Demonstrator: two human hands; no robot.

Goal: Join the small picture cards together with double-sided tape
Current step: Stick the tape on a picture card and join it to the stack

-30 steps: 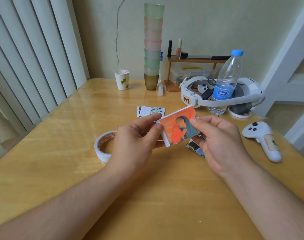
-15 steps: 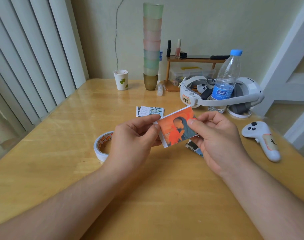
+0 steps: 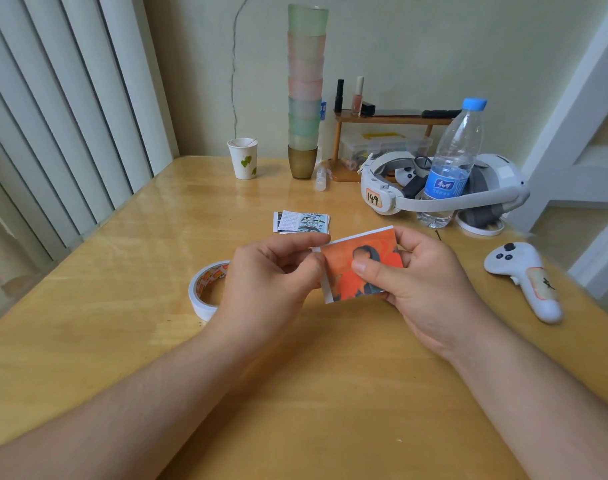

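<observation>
While both hands hold it above the wooden surface (image 3: 295, 393), the orange picture card (image 3: 358, 268) sits between them, tilted, its long axis running from the left hand (image 3: 271, 278) up and across to the right hand (image 3: 424, 282). The left thumb and forefinger pinch the card's white left edge, where I judge a tape strip or its backing is being worked, though the pictures do not show tape there plainly. The right hand grips the card's right half, its thumb pressed flat on the printed face and its fingers curled behind. The relation that matters is at that left edge: the left fingers (image 3: 309, 242) are right on it, so any peeling or pressing falls to the left hand while the right steadies. The roll of double-sided tape (image 3: 205, 292) lies on the surface just beside the left wrist, nearer that hand. More small picture cards (image 3: 302, 221) rest in a loose stack beyond the hands, apart from them, roughly midway and slightly to the left. Whether another card is hidden behind the orange one I cannot tell.
</observation>
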